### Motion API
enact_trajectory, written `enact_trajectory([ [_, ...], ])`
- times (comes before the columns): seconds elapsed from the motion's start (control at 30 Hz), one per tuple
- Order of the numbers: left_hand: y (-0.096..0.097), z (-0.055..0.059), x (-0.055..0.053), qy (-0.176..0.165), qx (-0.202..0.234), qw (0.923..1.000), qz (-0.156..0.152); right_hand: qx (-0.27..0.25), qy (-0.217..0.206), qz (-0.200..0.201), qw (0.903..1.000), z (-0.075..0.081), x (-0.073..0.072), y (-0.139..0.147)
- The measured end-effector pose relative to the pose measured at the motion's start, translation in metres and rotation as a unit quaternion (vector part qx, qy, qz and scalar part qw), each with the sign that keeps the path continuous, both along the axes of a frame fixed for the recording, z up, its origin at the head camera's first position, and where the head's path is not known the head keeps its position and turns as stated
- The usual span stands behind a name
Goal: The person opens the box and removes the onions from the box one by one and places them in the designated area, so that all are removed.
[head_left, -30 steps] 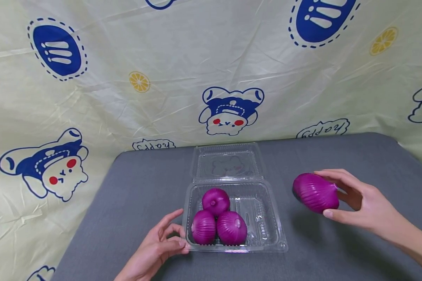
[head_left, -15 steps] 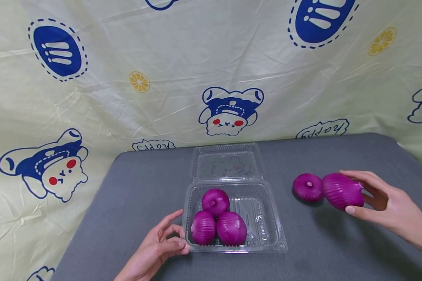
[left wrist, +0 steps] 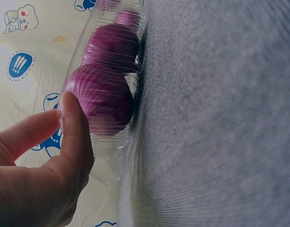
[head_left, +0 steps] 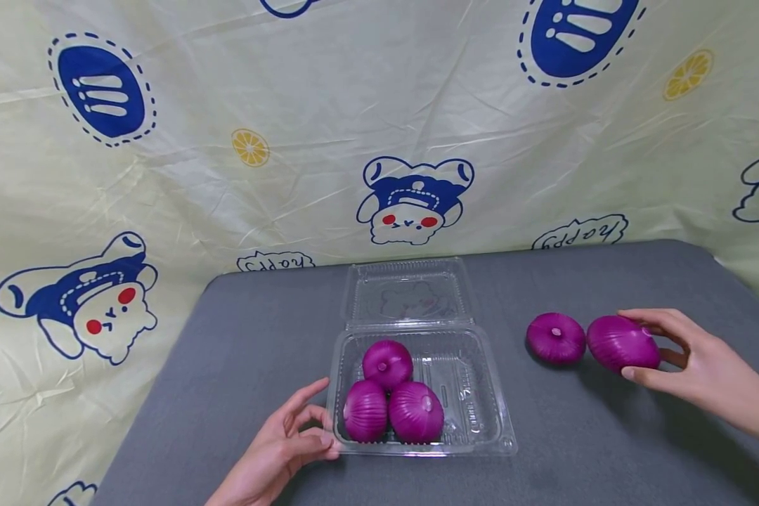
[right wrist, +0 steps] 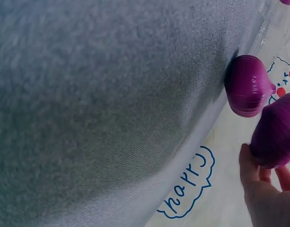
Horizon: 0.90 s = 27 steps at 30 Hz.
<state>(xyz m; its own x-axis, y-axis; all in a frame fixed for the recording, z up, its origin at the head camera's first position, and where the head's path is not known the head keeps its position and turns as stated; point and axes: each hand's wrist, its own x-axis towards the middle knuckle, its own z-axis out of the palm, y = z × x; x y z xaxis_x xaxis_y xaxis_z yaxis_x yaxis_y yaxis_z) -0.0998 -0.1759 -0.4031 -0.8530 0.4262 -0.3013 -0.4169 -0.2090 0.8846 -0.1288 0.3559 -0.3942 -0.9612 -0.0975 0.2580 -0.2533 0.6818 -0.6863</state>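
Observation:
My right hand holds a purple onion with fingers behind and thumb in front. In the right wrist view the held onion is off the grey cloth. Just left of it, another purple onion sits on the table with its tip up. A clear plastic clamshell box lies lidded-side open, with three onions grouped in its left half: one behind, two in front. My left hand pinches the box's front left rim; the left wrist view shows thumb and finger at that rim.
The box's transparent lid lies folded back towards the rear of the table. Grey cloth covers the table. Behind it hangs a pale printed curtain that meets the table's back edge.
My right hand has carried its onion to the right, uncovering the onion standing on the table. The held onion has turned slightly and its tip faces differently. My left hand and the box stay put.

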Motion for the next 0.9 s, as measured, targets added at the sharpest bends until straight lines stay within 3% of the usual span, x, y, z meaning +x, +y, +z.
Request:
enact_trajectory([
  [0.3,0.0,0.0,0.0,0.003,-0.001,1.0,-0.002,0.057,-0.009,-0.018,0.9981,-0.009,-0.013,0.011],
  [0.57,0.0,-0.001,0.0,-0.002,0.002,1.0,0.0,0.089,-0.021,0.004,0.9958,-0.013,-0.028,0.018],
  [0.9,0.0,0.0,0.001,-0.01,-0.004,0.9999,0.004,0.114,-0.061,0.001,0.9916,-0.02,-0.041,0.023],
])
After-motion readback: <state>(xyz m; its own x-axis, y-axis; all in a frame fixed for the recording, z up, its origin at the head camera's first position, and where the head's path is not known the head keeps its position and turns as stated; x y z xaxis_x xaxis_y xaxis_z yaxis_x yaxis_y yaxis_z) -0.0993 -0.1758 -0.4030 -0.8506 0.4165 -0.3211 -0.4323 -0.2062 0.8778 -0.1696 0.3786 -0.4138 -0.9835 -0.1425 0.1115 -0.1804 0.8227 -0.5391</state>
